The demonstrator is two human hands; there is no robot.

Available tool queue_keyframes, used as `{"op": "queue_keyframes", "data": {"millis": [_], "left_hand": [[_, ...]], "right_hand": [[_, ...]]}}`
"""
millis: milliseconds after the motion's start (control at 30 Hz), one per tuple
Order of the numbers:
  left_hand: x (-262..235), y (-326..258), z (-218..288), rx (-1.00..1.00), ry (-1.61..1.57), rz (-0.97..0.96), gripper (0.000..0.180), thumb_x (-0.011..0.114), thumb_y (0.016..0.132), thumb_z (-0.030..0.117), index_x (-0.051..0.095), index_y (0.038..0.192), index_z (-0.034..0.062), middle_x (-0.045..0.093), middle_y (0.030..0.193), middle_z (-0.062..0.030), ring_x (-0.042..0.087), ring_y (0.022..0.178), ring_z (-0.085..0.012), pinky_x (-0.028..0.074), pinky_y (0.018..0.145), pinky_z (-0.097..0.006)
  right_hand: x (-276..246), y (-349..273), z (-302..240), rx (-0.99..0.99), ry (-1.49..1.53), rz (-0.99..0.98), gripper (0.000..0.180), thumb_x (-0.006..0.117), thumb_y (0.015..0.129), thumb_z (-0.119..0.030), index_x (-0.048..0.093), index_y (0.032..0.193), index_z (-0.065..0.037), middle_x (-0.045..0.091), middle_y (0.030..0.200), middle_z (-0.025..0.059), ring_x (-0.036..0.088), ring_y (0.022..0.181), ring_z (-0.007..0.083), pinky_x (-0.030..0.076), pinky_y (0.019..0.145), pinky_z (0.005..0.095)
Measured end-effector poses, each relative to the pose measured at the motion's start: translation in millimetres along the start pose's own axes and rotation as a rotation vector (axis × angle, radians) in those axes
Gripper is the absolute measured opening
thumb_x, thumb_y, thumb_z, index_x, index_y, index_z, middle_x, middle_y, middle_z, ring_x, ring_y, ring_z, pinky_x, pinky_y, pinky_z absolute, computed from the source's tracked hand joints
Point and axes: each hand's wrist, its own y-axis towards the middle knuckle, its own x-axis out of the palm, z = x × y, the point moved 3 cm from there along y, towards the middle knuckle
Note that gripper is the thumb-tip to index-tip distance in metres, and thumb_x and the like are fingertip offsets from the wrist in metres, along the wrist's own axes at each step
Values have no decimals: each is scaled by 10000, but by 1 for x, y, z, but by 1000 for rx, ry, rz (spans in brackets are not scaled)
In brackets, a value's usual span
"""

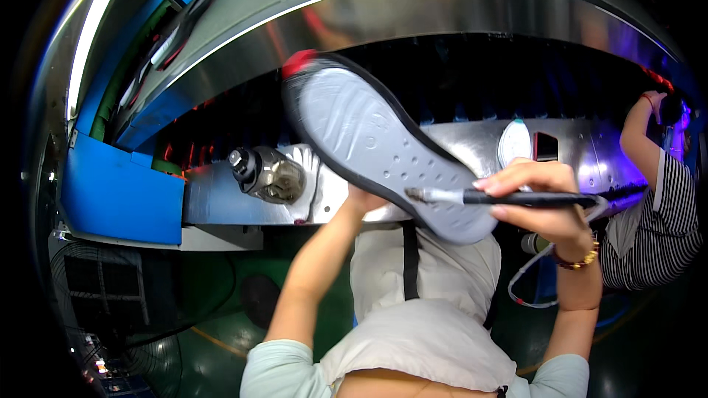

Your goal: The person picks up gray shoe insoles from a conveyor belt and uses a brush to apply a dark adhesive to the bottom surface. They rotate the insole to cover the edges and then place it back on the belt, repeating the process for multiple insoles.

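A shoe (369, 140) is held sole up in front of me, its grey sole edged in black, with a red toe tip at the upper left. My left hand (361, 199) grips it from underneath and is mostly hidden behind the sole. My right hand (542, 199) holds a thin black brush (509, 197). The brush's pale tip touches the sole near its heel end. A gold bracelet sits on my right wrist.
A metal workbench (221, 199) carries a round jar-like fitting (265, 173). Blue panels (118, 191) stand at the left under a curved steel hood (442, 7). A person in a striped shirt (656, 221) works at the right. A fan (96, 295) stands on the green floor.
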Motion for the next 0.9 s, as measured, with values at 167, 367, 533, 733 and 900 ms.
{"op": "queue_keyframes", "data": {"millis": [167,367,533,733,900], "left_hand": [[-51,31,-35,58,71,439,696,319,794,623,377,1243,95,489,1150,-101,532,929,-241,433,822,-368],[26,40,-45,-37,208,232,934,171,689,779,296,1285,71,422,1207,-197,479,1024,-391,396,871,-456],[56,41,-58,-51,223,257,885,135,735,735,280,1294,64,464,1165,-160,475,1055,-322,421,853,-417],[23,32,-54,142,310,565,784,207,775,690,382,1223,71,491,1137,-96,491,1014,-206,399,876,-346],[40,20,-21,306,437,518,778,195,786,670,341,1263,73,450,1202,-95,456,1068,-222,375,902,-368]], "right_hand": [[9,-15,89,266,328,367,190,640,696,39,604,883,48,622,884,121,588,817,150,467,754,241],[16,5,124,304,362,446,158,631,711,22,610,867,47,625,829,112,593,724,134,480,694,236],[6,39,125,280,320,544,153,640,719,-15,623,867,17,633,793,65,579,692,76,465,663,190],[47,40,80,-242,-554,428,163,665,620,-69,622,774,-34,621,759,68,581,690,179,427,650,290],[74,-26,62,-85,-461,68,111,658,584,-81,617,683,-52,621,724,67,594,703,206,431,676,305]]}}
